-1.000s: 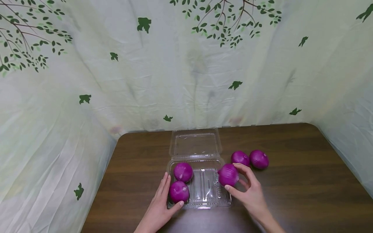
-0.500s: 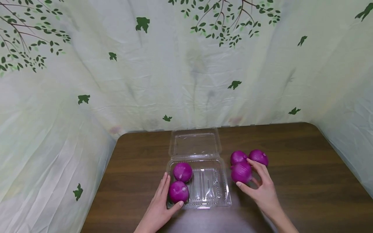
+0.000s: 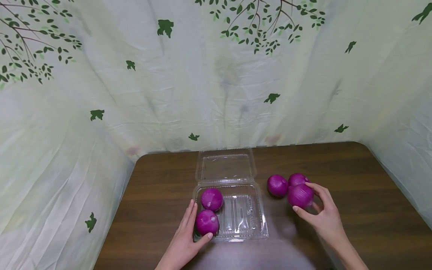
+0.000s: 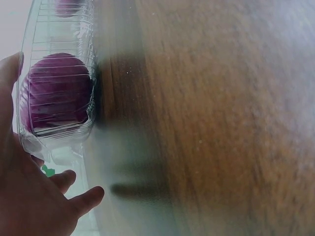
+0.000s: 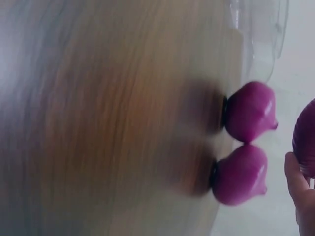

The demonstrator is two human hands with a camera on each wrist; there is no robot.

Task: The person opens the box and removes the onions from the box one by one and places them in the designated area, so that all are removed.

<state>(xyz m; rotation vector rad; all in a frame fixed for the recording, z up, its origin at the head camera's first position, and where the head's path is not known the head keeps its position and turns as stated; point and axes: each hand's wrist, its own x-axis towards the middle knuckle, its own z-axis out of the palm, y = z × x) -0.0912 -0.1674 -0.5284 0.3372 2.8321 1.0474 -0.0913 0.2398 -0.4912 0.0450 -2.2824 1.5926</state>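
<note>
My right hand (image 3: pixel 325 213) holds a red onion (image 3: pixel 300 195) between thumb and fingers, raised above the table, as the right wrist view shows. Behind it, two more red onions rest on the wood: one (image 3: pixel 277 185) stands in full sight, the other (image 3: pixel 298 179) is partly covered by the held one. A clear plastic clamshell container (image 3: pixel 241 238) lies with its lid (image 3: pixel 226 165) folded back. Along its left side are two red onions, one at the back (image 3: pixel 212 199) and one in front (image 3: pixel 207 222). My left hand (image 3: pixel 183 238) touches the container's left side and near corner with straight fingers.
The brown wooden table (image 3: pixel 368 210) has rounded far corners. Beyond its far edge hangs a pale curtain (image 3: pixel 219 93) printed with leaves and branches, which also runs down both sides.
Right hand and its onion have moved right, from over the container's right edge to in front of the rear-right onion. The left hand, container and other onions have stayed put.
</note>
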